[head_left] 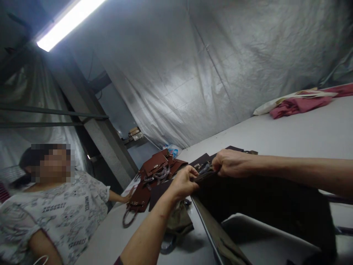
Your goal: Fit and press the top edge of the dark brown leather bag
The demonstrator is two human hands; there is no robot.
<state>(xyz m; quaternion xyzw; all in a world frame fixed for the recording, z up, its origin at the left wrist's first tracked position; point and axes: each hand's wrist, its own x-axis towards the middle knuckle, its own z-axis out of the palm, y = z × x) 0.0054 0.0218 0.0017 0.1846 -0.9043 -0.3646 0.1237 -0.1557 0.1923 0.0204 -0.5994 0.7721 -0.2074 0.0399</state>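
Note:
A dark handbag [256,198] stands in front of me, with its side turned towards the camera. My left hand [183,182] pinches its upper edge at the left end, fingers bent over the rim. A little farther right, my right hand [224,162] is closed on the same upper edge. Metal fittings show between and behind the two hands, too small to make out well. Below my left hand, an olive-brown bag piece [179,219] with a dark looped handle [168,246] lies on the white table [102,233]. Both thumbs are partly hidden.
Reddish-brown handbags [142,191] with wrapped handles are heaped at the table's far left. A co-worker in a patterned shirt [63,217] is at left, one hand [129,197] beside the heap. Pink cloth [300,105] lies far right, before a silvery sheet [193,81].

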